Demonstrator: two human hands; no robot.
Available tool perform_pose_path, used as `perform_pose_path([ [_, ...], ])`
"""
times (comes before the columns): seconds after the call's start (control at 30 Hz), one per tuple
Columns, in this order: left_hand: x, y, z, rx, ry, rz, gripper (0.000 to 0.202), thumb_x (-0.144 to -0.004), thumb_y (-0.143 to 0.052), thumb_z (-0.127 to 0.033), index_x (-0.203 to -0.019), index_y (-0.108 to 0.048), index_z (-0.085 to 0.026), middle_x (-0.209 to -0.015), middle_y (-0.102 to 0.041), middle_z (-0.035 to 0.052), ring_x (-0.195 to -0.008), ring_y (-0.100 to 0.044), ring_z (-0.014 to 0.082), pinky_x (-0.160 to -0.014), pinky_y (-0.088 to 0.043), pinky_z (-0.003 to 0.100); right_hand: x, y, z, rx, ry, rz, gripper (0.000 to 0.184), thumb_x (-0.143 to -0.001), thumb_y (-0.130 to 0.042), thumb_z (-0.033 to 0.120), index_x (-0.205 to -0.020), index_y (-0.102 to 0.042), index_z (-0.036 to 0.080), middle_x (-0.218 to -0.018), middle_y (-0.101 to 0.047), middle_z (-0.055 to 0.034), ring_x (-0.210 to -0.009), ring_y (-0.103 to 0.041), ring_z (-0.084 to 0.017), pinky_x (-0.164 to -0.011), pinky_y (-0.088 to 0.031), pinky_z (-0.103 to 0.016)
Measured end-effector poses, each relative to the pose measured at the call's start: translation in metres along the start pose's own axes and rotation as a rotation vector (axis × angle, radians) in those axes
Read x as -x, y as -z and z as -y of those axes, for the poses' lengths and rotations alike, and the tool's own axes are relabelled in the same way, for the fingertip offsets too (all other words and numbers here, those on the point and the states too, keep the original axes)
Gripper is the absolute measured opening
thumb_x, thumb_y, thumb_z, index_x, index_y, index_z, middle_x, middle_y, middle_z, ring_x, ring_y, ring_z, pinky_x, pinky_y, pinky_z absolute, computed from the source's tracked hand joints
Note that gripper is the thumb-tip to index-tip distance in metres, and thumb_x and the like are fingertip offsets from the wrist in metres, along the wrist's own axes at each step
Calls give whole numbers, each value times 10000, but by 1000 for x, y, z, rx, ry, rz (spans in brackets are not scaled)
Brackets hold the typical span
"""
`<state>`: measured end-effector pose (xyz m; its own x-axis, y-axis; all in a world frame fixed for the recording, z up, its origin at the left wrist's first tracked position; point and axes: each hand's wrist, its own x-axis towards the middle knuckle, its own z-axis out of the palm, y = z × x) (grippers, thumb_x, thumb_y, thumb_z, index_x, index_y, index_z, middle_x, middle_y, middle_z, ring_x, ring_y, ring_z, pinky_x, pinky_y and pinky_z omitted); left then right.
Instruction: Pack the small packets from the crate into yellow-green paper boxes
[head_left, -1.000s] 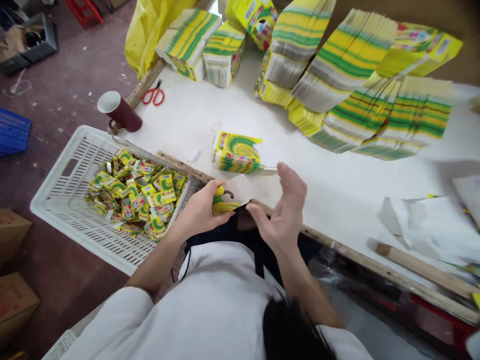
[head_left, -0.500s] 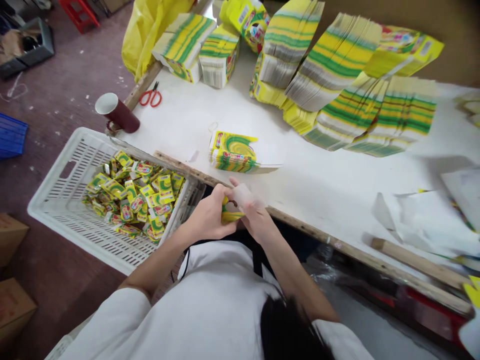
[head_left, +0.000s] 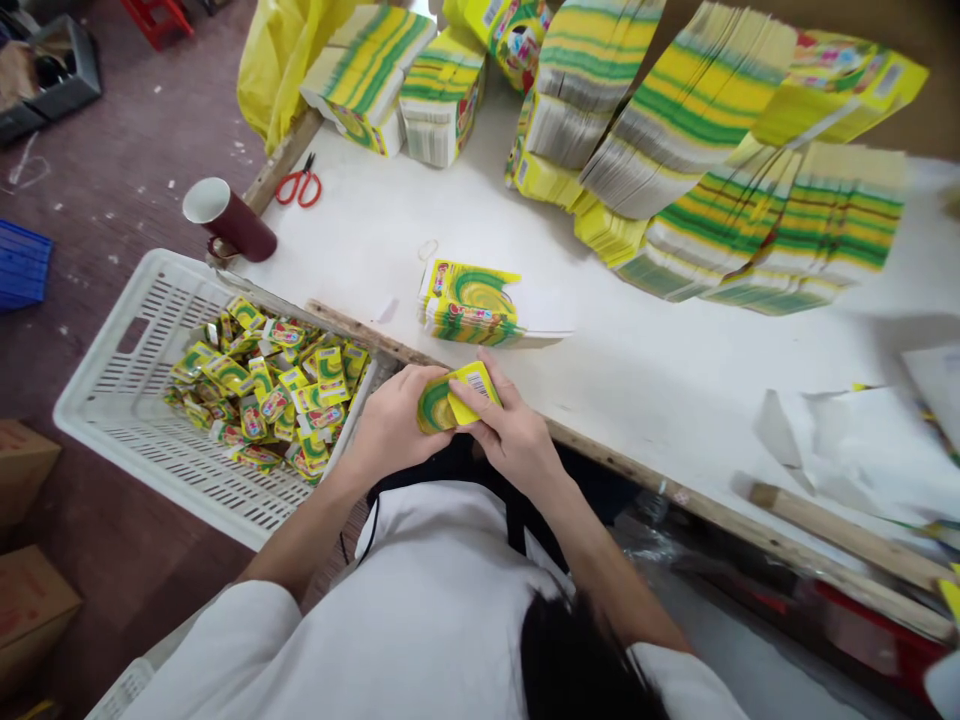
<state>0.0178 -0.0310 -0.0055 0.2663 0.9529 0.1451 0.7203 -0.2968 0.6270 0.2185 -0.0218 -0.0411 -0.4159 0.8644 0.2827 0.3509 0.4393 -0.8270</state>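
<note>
Just off the table's front edge, a small yellow and green carton (head_left: pixel 437 402) is held between both hands. My left hand (head_left: pixel 396 420) grips its left end. My right hand (head_left: pixel 516 425) has its thumb on the yellow flap with a barcode, fingers behind it. A stack of flat printed cartons (head_left: pixel 474 300) lies on the table just beyond the hands. To the left, a white plastic basket (head_left: pixel 101 375) holds many small folded cartons (head_left: pixel 274 395).
Tall bundles of flat cartons (head_left: pixel 690 110) stand along the back of the white table (head_left: pixel 360 230). Red-handled scissors (head_left: pixel 300 186) and a maroon mug (head_left: pixel 244 225) are near the left edge. Paper sheets (head_left: pixel 862 440) and a wooden strip (head_left: pixel 847 530) lie at right.
The carton has turned so its printed face and barcode flap now show. My right hand has closed onto the flap; before, its pale inner side showed there.
</note>
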Motion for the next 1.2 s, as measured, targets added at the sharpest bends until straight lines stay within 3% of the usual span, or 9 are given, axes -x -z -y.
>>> perform_pose_path([
  [0.2,-8,9,0,5,-61,83,517,-748,-770,-325,-1211,-563,-224,-1158,-710,71,-1045,-687,241,-911,-541,360,-6,29,2,-6,55,152,290,-926,-650,239,-1198,-739,287,-1508,-533,-115,-1335,-582,-275,-1053,-544,-436],
  [0.37,-11,6,-6,-46,-75,21,497,-767,-748,-328,-1212,-568,-201,-1162,-712,95,-1064,-687,256,-925,-543,378,-7,21,9,19,-18,-36,285,-885,-692,216,-1164,-748,236,-1473,-553,-145,-1312,-598,-296,-1066,-535,-457],
  [0.43,-9,6,-5,-47,-75,35,504,-758,-756,-331,-1209,-577,-198,-1169,-716,94,-1064,-690,257,-928,-544,380,-7,21,10,17,-22,-6,286,-898,-675,214,-1177,-738,229,-1467,-553,-154,-1330,-583,-295,-1068,-533,-458],
  [0.57,-6,10,-1,-33,-65,105,522,-738,-778,-338,-1210,-597,-210,-1162,-728,69,-1034,-702,242,-912,-550,364,-8,28,10,34,25,186,250,-917,-646,218,-1142,-751,250,-1396,-602,-144,-1284,-616,-289,-1028,-561,-457],
  [0.73,-8,11,1,-41,-44,82,496,-767,-751,-353,-1212,-599,-193,-1172,-724,84,-1050,-698,245,-925,-549,368,-9,25,10,132,21,75,249,-929,-634,224,-1152,-745,223,-1426,-560,-170,-1287,-608,-308,-1031,-558,-480],
  [0.87,-10,10,2,-2,-55,135,504,-729,-769,-314,-1196,-617,-204,-1159,-733,73,-1026,-712,242,-903,-557,359,-10,25,9,106,58,191,243,-928,-632,217,-1147,-737,223,-1365,-592,-164,-1208,-653,-278,-983,-588,-445],
  [1.0,-12,9,4,-13,-32,111,488,-756,-763,-359,-1188,-618,-187,-1151,-730,90,-1030,-706,254,-902,-555,374,-11,26,10,156,-1,155,230,-917,-638,199,-1121,-742,213,-1414,-563,-176,-1264,-620,-316,-1008,-572,-472],
  [1.2,-14,8,3,24,-24,145,548,-743,-770,-351,-1235,-589,-192,-1190,-712,91,-1069,-697,254,-924,-552,371,-7,22,3,-104,-56,63,292,-911,-666,237,-1202,-687,254,-1430,-582,-135,-1310,-599,-291,-1047,-547,-465],
])
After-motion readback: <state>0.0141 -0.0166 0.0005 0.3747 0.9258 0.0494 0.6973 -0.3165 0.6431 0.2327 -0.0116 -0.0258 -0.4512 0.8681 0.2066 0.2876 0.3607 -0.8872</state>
